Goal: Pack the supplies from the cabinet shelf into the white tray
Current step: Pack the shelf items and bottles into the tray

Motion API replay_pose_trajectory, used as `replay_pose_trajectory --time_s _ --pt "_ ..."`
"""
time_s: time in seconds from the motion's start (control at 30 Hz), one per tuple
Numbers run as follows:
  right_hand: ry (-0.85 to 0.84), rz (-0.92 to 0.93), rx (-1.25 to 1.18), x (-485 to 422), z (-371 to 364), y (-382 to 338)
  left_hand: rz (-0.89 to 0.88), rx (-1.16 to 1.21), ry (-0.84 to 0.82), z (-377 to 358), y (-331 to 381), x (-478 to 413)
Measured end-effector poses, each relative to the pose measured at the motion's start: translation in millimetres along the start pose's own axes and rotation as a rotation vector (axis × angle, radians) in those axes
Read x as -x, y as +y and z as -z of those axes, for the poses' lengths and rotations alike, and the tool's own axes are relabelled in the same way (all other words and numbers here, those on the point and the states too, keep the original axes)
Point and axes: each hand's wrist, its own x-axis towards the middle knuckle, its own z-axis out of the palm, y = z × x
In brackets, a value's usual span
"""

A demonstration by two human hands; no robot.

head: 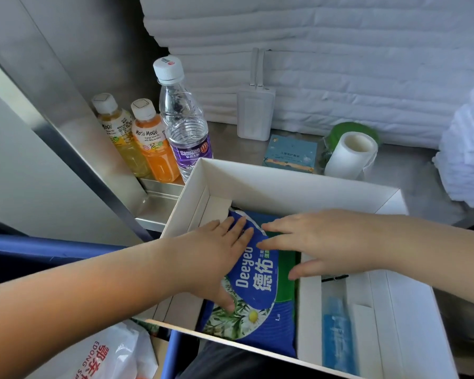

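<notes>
The white tray [290,184] sits at the front edge of the steel cabinet shelf. In its left compartment lies a blue Deeyeo wipes pack [260,288]. My left hand [216,255] rests flat on the pack's left side, fingers spread. My right hand [318,242] lies flat across the pack's upper right, thumb over the white divider. A light blue packet [337,332] lies in the right compartment. On the shelf behind stand two Mogu Mogu juice bottles [151,143], a water bottle [184,124], a white case [255,113], a small blue box [290,154] and a white tape roll [350,154].
Folded white linens [340,64] are stacked along the back of the shelf, and more white cloth [468,149] is piled at the right. A green roll [350,132] sits behind the tape. A printed plastic bag [107,354] lies below at the front left.
</notes>
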Motion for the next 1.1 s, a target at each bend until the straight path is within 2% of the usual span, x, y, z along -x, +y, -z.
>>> replay_pose_trajectory --time_s 0.2,0.3,0.53,0.83,0.93,1.1 --pt "-0.082 -0.059 0.018 -16.1 -18.7 -1.0 0.025 -0.104 -0.238 4.1 7.2 -11.3" --pt "-0.121 -0.082 -0.005 -20.5 -28.5 -2.6 0.04 -0.133 -0.293 4.8 14.0 -14.6" --pt "-0.144 -0.138 0.02 -31.9 -43.0 -11.2 0.061 -0.178 -0.335 8.5 25.7 -19.1" --pt "-0.125 -0.154 -0.038 -30.6 -40.5 -7.8 0.051 -0.151 -0.29 7.2 21.5 -19.5" --pt "-0.091 -0.217 0.023 -25.0 -41.6 3.3 0.045 -0.166 -0.253 2.9 17.5 -13.7" --pt "-0.157 -0.28 0.111 -30.5 -52.2 4.8 0.073 -0.155 -0.282 3.9 19.8 -21.3"
